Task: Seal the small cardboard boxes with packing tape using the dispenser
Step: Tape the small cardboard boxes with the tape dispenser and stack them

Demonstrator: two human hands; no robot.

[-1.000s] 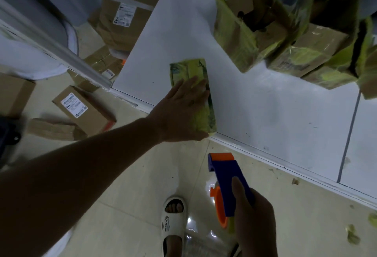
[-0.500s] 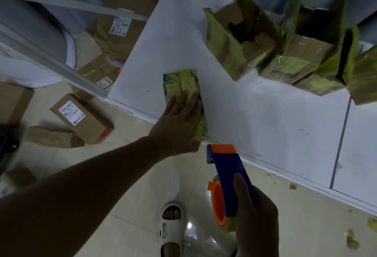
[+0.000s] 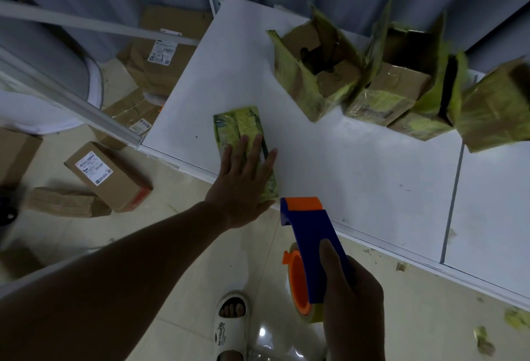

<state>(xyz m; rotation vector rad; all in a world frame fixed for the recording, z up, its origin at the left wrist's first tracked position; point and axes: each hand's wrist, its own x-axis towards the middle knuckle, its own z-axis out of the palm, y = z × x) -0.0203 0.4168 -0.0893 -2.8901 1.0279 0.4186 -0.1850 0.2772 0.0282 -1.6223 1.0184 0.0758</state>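
Pressing flat, fingers straight, left hand (image 3: pixel 243 186) pins small yellow-taped cardboard box (image 3: pixel 243 143) at white worktop's (image 3: pixel 358 174) front edge; right hand (image 3: pixel 352 297) clenched round blue-and-orange tape dispenser (image 3: pixel 312 249), just off that edge. Risk: box skidding off under dispenser pull.

Left hand (image 3: pixel 243 180) flat, fingers (image 3: pixel 252 151) straight and spread; right hand (image 3: pixel 354 300) curled in a grip.
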